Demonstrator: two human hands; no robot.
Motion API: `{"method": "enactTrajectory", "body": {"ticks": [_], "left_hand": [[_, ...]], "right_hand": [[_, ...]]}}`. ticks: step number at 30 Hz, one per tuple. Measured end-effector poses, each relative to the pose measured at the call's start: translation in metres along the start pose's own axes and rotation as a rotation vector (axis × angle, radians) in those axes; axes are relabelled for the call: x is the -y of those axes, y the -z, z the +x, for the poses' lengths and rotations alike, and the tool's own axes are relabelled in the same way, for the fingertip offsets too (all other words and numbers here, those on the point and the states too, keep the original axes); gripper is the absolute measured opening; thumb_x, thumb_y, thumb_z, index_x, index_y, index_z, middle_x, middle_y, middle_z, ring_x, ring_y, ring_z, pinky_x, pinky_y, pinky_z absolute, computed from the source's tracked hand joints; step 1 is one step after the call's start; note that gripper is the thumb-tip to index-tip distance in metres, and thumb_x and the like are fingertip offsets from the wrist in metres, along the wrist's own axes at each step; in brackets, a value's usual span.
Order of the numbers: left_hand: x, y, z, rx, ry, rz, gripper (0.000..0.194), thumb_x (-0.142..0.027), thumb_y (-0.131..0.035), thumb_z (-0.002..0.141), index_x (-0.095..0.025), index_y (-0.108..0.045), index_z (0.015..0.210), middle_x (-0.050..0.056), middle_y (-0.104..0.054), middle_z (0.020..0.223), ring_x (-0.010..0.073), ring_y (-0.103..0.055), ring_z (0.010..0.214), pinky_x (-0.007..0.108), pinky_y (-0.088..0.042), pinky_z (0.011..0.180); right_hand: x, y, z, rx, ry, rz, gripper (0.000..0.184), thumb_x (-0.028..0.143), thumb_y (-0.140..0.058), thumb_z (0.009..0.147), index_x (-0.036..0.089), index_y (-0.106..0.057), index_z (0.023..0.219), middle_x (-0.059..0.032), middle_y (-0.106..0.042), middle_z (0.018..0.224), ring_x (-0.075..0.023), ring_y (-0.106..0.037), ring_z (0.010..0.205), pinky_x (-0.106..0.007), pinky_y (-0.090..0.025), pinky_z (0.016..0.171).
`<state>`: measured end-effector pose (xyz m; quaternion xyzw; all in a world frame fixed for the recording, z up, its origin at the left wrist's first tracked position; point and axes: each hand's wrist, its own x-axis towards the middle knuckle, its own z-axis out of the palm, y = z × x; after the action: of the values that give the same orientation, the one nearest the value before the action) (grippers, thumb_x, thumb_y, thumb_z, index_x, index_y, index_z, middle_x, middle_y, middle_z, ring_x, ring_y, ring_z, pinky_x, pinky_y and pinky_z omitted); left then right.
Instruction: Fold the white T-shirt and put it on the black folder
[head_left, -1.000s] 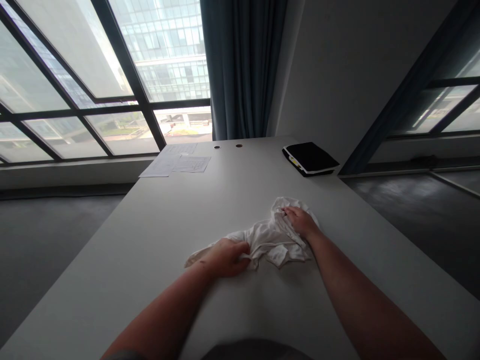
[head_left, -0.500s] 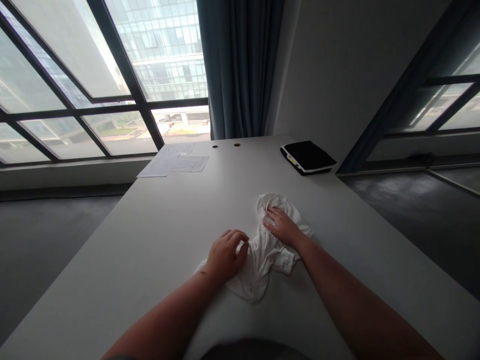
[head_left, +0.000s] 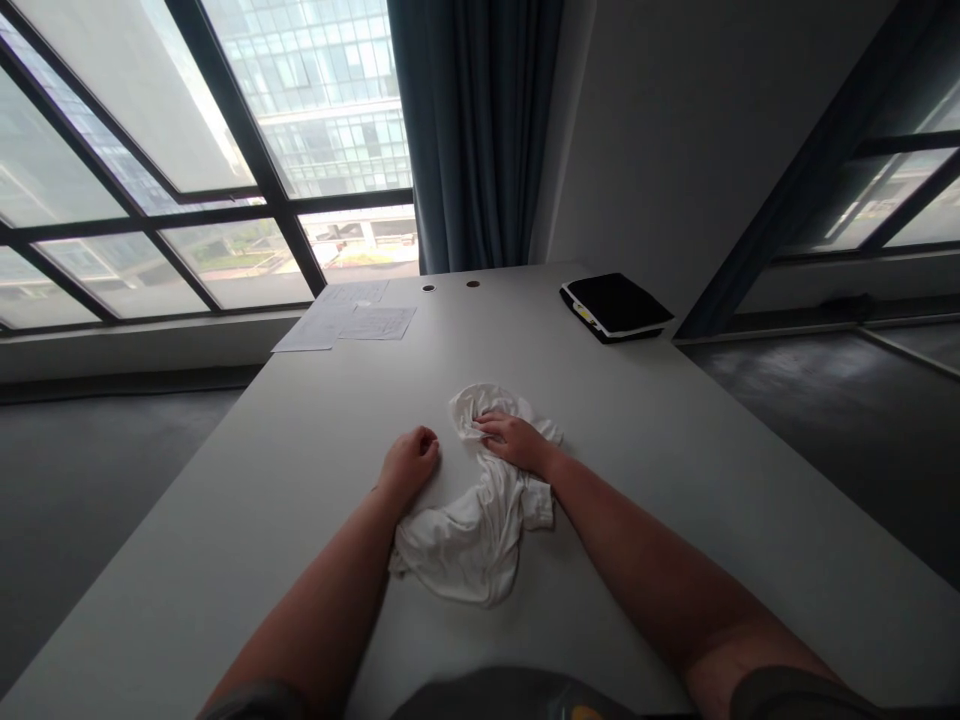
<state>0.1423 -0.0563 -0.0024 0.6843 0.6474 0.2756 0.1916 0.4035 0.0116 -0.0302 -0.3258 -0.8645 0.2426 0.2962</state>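
Observation:
A crumpled white garment [head_left: 469,545], apparently a shirt with a short sleeve end showing, lies bunched and twisted on the white table [head_left: 315,440]. On its upper part rests my right hand [head_left: 514,440], fingers stretched out and slightly apart over the folds. My left hand [head_left: 411,460] is just left of the garment, above the tabletop or touching it; I cannot tell which. Its fingers are curled in, with nothing seen in them. Part of the cloth under my right palm is hidden.
A black folder or case [head_left: 619,305] with a white edge lies at the far right of the table. Several paper sheets [head_left: 375,322] are at the far left. Two round holes [head_left: 472,284] mark the back edge, before a blue curtain [head_left: 480,140] and windows.
My right hand has moved left, and the garment's upper part has shifted left with it. My left hand has come off the cloth, moving left and farther away from me, its fingers curling tighter.

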Motion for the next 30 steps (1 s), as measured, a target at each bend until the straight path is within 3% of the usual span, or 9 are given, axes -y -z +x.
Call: {"method": "enactTrajectory", "body": {"ticks": [2, 4, 8, 10, 13, 17, 20, 25, 30], "left_hand": [[0.017, 0.0, 0.009, -0.031, -0.103, 0.024, 0.047, -0.028, -0.068, 0.08, -0.025, -0.069, 0.128, 0.009, -0.071, 0.123, 0.0259, -0.066, 0.111, 0.043, -0.05, 0.105], [0.025, -0.001, 0.011, 0.039, -0.197, 0.036, 0.067, -0.026, -0.074, 0.076, -0.031, -0.062, 0.141, 0.009, -0.06, 0.146, 0.0296, -0.058, 0.13, 0.049, -0.045, 0.115], [0.022, 0.0, 0.005, 0.132, -0.26, 0.034, 0.037, -0.03, -0.076, 0.078, -0.031, -0.076, 0.115, 0.006, -0.051, 0.157, 0.0334, -0.048, 0.143, 0.055, -0.04, 0.12], [0.02, 0.001, 0.004, 0.112, -0.263, -0.058, 0.023, -0.029, -0.072, 0.08, -0.026, -0.078, 0.102, 0.008, -0.054, 0.154, 0.031, -0.052, 0.139, 0.051, -0.042, 0.119], [0.021, 0.005, 0.007, 0.089, -0.25, -0.291, 0.021, -0.032, -0.067, 0.083, -0.022, -0.076, 0.1, 0.01, -0.065, 0.141, 0.026, -0.06, 0.129, 0.043, -0.045, 0.116], [0.022, 0.006, 0.007, 0.096, -0.108, -0.493, 0.029, -0.045, -0.067, 0.083, -0.018, -0.071, 0.092, 0.004, -0.074, 0.092, 0.0192, -0.066, 0.092, 0.03, -0.053, 0.088], [0.019, 0.006, 0.004, 0.103, -0.062, -0.549, 0.026, -0.044, -0.067, 0.079, -0.018, -0.065, 0.082, -0.003, -0.063, 0.073, 0.0133, -0.057, 0.074, 0.022, -0.045, 0.07], [0.014, 0.009, 0.001, 0.085, 0.041, -0.747, 0.031, -0.048, -0.07, 0.079, -0.018, -0.063, 0.085, -0.005, -0.058, 0.07, 0.0099, -0.051, 0.067, 0.019, -0.038, 0.062], [0.016, 0.01, 0.006, 0.052, 0.205, -1.11, 0.047, -0.058, -0.081, 0.07, -0.017, -0.064, 0.085, -0.002, -0.063, 0.068, 0.01, -0.054, 0.058, 0.02, -0.041, 0.056]], "right_hand": [[0.018, -0.004, 0.001, 0.055, 0.103, 0.146, 0.027, 0.025, -0.062, 0.093, 0.022, -0.08, 0.112, -0.0094, -0.075, 0.125, -0.0241, -0.069, 0.121, -0.04, -0.052, 0.108], [0.037, -0.009, 0.0, 0.112, 0.194, 0.295, 0.025, 0.026, -0.061, 0.095, 0.023, -0.08, 0.112, -0.0074, -0.078, 0.118, -0.0212, -0.073, 0.111, -0.035, -0.055, 0.102], [0.061, -0.015, -0.006, 0.113, 0.249, 0.406, 0.022, 0.03, -0.063, 0.097, 0.022, -0.08, 0.108, -0.0085, -0.078, 0.113, -0.0201, -0.073, 0.104, -0.032, -0.056, 0.096], [0.057, -0.012, -0.009, 0.037, 0.16, 0.426, 0.022, 0.034, -0.064, 0.096, 0.021, -0.08, 0.106, -0.0087, -0.078, 0.111, -0.0208, -0.073, 0.103, -0.033, -0.055, 0.096], [0.036, -0.003, -0.013, -0.147, -0.111, 0.487, 0.027, 0.041, -0.065, 0.094, 0.02, -0.079, 0.104, -0.0064, -0.079, 0.103, -0.0213, -0.072, 0.097, -0.033, -0.056, 0.092], [0.007, 0.011, -0.012, -0.382, -0.368, 0.553, 0.035, 0.048, -0.069, 0.086, 0.019, -0.079, 0.103, -0.0055, -0.079, 0.1, -0.0218, -0.071, 0.094, -0.034, -0.055, 0.091], [-0.001, 0.017, -0.01, -0.459, -0.418, 0.543, 0.038, 0.052, -0.069, 0.083, 0.019, -0.078, 0.101, -0.0057, -0.079, 0.099, -0.0219, -0.07, 0.093, -0.035, -0.054, 0.092], [0.001, 0.018, -0.011, -0.468, -0.394, 0.444, 0.038, 0.052, -0.067, 0.086, 0.019, -0.077, 0.102, -0.0067, -0.079, 0.1, -0.0225, -0.071, 0.093, -0.035, -0.054, 0.09], [0.001, 0.021, -0.015, -0.415, -0.396, 0.246, 0.04, 0.053, -0.064, 0.089, 0.018, -0.077, 0.102, -0.0053, -0.078, 0.089, -0.0194, -0.066, 0.073, -0.031, -0.053, 0.072]]}}
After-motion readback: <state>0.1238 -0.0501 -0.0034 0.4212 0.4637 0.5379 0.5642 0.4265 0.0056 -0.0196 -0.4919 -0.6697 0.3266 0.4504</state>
